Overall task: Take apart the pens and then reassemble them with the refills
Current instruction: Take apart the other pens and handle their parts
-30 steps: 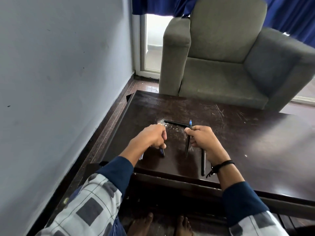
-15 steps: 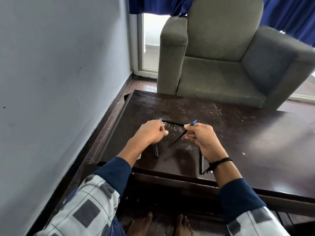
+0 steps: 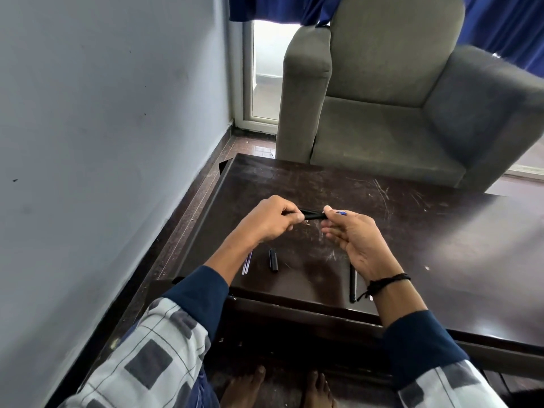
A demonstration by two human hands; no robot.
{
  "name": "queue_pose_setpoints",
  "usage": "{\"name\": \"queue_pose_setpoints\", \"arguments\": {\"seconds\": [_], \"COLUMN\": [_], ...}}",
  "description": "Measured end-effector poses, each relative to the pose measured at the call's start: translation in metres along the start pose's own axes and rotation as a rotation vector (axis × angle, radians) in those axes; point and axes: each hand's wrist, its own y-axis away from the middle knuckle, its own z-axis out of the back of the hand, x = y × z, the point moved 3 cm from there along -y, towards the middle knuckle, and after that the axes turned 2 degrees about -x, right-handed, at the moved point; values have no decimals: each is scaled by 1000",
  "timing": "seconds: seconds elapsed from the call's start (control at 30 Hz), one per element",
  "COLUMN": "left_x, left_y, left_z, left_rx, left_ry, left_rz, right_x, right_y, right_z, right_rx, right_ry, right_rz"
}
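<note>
Over the near middle of the table: a slim black plastic pen [image 3: 313,215] is held clear of the scratched dark wooden table [image 3: 441,245], bridging the gap between both hands.
Long axis: the pen runs left to right across the person's front, roughly level, with its blue tip [image 3: 341,213] poking out past the right fingers.
Left hand: the left hand [image 3: 272,223] is curled tight round the pen's left end, knuckles up.
Right hand: the right hand [image 3: 357,245] pinches the tip end between thumb and forefinger, its other fingers loosely bent and holding nothing.
Nearer hand: neither; each has an end, so any pull or twist would probably run along that axis, the hands working against each other.
Step in hand: likely separating or seating the tip end; which of the two cannot be told.
Loose parts: a short black tube piece [image 3: 273,260] and thin clear refills [image 3: 246,262] lie below the left forearm; a long black barrel [image 3: 352,285] lies beside the right wrist.
</note>
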Motion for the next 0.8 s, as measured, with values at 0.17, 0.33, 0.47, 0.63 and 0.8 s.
{"name": "queue_pose_setpoints", "arguments": {"seconds": [0.17,0.33,0.47,0.63,0.8], "left_x": [3,-1,-1,5,10], "left_y": [0,1,-1,-2,-6], "left_z": [1,-4,0,4,-4], "left_rx": [17,55,-25,-6,40], "left_ry": [-65,-124,-137,-211,-266], "left_rz": [19,-45,-95,-93,-65], "right_x": [-2,-5,-6,-7,-8], "right_y": [1,2,3,1,-2], "right_z": [0,-6,-9,-8,-13], "right_rx": [24,82,151,239,217], "right_ry": [73,107,136,252,445], "right_rz": [-3,-20,-27,2,179]}}
